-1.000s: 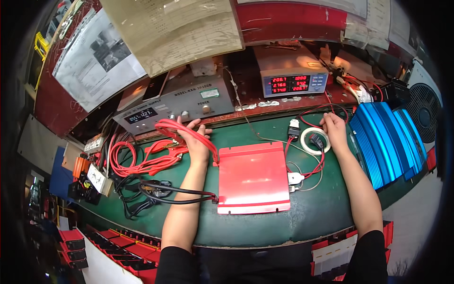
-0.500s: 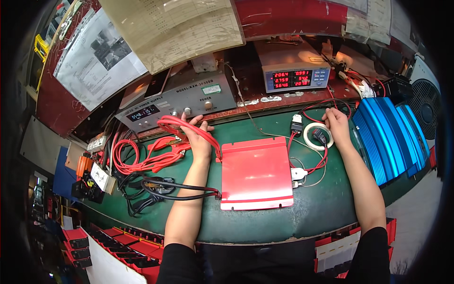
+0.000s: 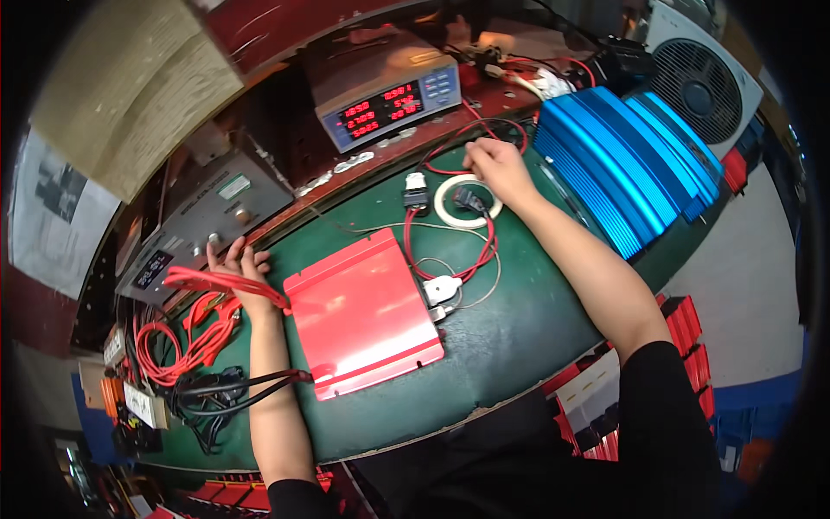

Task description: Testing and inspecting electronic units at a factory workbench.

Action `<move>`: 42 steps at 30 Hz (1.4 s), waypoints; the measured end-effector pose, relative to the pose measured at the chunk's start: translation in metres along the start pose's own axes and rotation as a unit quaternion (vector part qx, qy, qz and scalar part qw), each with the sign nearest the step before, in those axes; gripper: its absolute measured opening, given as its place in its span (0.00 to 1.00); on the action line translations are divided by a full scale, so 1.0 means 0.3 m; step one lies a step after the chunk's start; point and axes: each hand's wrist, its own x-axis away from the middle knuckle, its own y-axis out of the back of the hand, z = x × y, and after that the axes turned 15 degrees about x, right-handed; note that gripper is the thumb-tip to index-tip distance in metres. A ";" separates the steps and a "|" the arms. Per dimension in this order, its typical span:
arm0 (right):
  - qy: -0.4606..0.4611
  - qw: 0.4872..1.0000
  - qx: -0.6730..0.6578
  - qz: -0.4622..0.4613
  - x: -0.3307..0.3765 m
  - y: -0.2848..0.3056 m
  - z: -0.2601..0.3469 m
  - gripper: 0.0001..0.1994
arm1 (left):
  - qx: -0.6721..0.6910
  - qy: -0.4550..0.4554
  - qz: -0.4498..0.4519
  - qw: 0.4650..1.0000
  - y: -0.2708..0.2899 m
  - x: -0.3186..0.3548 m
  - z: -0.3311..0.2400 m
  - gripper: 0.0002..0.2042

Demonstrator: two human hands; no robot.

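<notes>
My left hand point(image 3: 251, 278) is at the front of a grey DC power supply point(image 3: 220, 203), fingers spread close to its knob point(image 3: 213, 240); contact is unclear. Thick red cables point(image 3: 212, 278) loop past that hand into a flat red metal box point(image 3: 363, 316). Black cables point(image 3: 259, 381) cross my left forearm to the same box. My right hand point(image 3: 501, 170) is closed in a loose curl just behind a white ring point(image 3: 443, 208), and anything inside its fingers is hidden. A white plug point(image 3: 443, 290) with red wires sits at the box's right side.
A power meter point(image 3: 389, 104) with lit red digits stands at the back. Blue finned casings point(image 3: 614, 173) stand right of my right arm, with a fan point(image 3: 699, 86) behind. Coiled red clamp leads point(image 3: 164, 355) lie left. A black-and-white connector point(image 3: 416, 192) rests beside the ring.
The view has swung right and tilted, shifting the bench leftward. The meter's lit digits have changed. Both hands stay near the same things.
</notes>
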 end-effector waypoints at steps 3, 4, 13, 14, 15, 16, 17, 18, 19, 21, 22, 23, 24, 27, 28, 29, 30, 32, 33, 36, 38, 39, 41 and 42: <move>0.006 1.000 0.016 -0.011 0.008 -0.005 0.008 0.16 | 0.029 0.021 0.007 0.999 0.019 -0.011 0.002 0.36; 0.006 1.000 0.024 -0.012 0.005 -0.005 0.012 0.17 | 0.018 0.023 -0.001 1.000 0.019 -0.014 0.005 0.36; 0.010 0.999 0.049 -0.011 0.013 0.010 0.019 0.17 | -0.037 0.019 0.002 0.999 -0.014 0.006 -0.016 0.36; 0.011 0.999 0.048 -0.012 0.012 0.007 0.020 0.17 | -0.039 0.018 0.000 0.999 -0.012 0.004 -0.016 0.35; 0.003 0.999 0.046 -0.012 0.013 0.005 0.022 0.17 | -0.039 0.017 0.000 0.999 -0.011 0.000 -0.012 0.35; -0.004 0.999 0.044 -0.012 0.011 0.003 0.024 0.17 | -0.026 0.019 -0.001 0.999 -0.010 -0.004 -0.008 0.36; -0.002 0.999 0.043 -0.009 0.012 0.002 0.024 0.17 | -0.014 0.021 -0.005 1.000 -0.007 0.002 -0.013 0.36; 0.003 0.999 0.052 -0.013 0.011 0.004 0.024 0.17 | -0.032 0.018 0.003 0.999 -0.009 -0.002 -0.014 0.36; 0.009 0.998 0.060 -0.016 0.010 0.006 0.026 0.17 | -0.050 0.014 0.010 0.999 -0.015 -0.010 -0.013 0.37; 0.005 0.999 0.049 -0.012 0.002 -0.002 0.014 0.17 | -0.062 0.000 0.019 0.998 -0.010 -0.008 -0.009 0.38; 0.005 0.999 0.044 -0.009 -0.003 -0.008 0.010 0.17 | -0.075 -0.009 0.014 0.997 -0.006 -0.007 -0.008 0.38; 0.007 0.999 0.047 -0.009 -0.002 -0.021 0.018 0.16 | -0.059 0.000 -0.001 0.998 0.017 -0.017 -0.008 0.38; 0.024 0.997 0.068 -0.013 -0.004 -0.034 0.020 0.17 | -0.017 0.006 -0.016 1.000 0.043 -0.023 -0.015 0.37; 0.010 0.997 0.079 -0.016 0.006 0.010 -0.029 0.17 | -0.040 0.013 0.015 0.999 -0.010 -0.005 0.008 0.39; 0.014 0.997 0.075 -0.014 0.010 0.017 -0.015 0.17 | -0.042 0.003 0.023 0.999 -0.025 0.006 -0.007 0.40; 0.023 0.998 0.064 -0.015 0.015 0.010 -0.003 0.17 | -0.059 -0.009 0.027 0.998 -0.013 0.008 -0.009 0.41; 0.009 0.997 0.073 -0.016 0.017 0.024 -0.001 0.17 | -0.063 -0.006 0.024 0.998 -0.035 0.022 -0.007 0.40; 0.019 0.999 0.047 -0.006 0.018 0.014 0.020 0.17 | -0.028 -0.001 0.009 1.000 -0.018 0.034 -0.008 0.39; 0.016 0.999 0.040 -0.004 0.019 0.015 0.023 0.17 | -0.031 0.001 0.012 0.999 -0.017 0.032 -0.008 0.39; 0.017 0.999 0.041 -0.001 0.017 0.012 0.017 0.17 | -0.029 0.007 0.017 0.999 -0.027 0.042 -0.027 0.38; 0.011 0.999 0.044 0.007 0.017 0.017 0.025 0.17 | -0.034 0.009 0.025 0.999 -0.037 0.048 -0.034 0.39; 0.013 0.999 0.045 0.007 0.015 0.012 0.026 0.17 | -0.019 0.010 0.013 1.000 -0.037 0.045 -0.030 0.40; 0.011 0.999 0.037 0.007 0.013 0.009 0.024 0.17 | -0.026 0.013 0.018 0.999 -0.033 0.045 -0.037 0.40; 0.011 0.999 0.038 0.006 0.013 0.013 0.026 0.17 | -0.034 0.016 0.024 0.999 -0.036 0.045 -0.042 0.40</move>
